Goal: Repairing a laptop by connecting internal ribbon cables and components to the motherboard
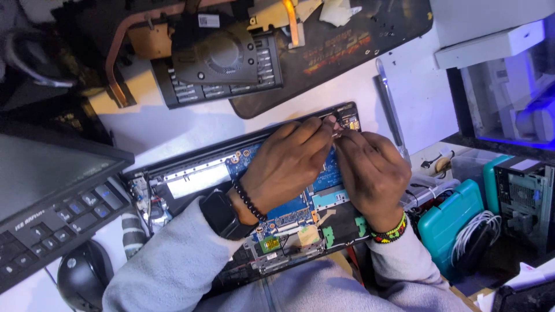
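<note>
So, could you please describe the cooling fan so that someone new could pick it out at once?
Start at the opened laptop under both hands, then look up the white table to the loose parts above it. The cooling fan is the round black one on a finned frame, set apart by the copper pipe curving off its left.

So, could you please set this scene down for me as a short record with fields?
Setting: white table, seen from above
Main item: opened laptop, blue circuit board showing
Left hand: on the board, fingertips pinching something small at the laptop's far corner
Right hand: fingertips meet the left's at that corner
Wrists: watch, bead bracelets
Nearby: fan, keyboard, mouse, teal case
</note>
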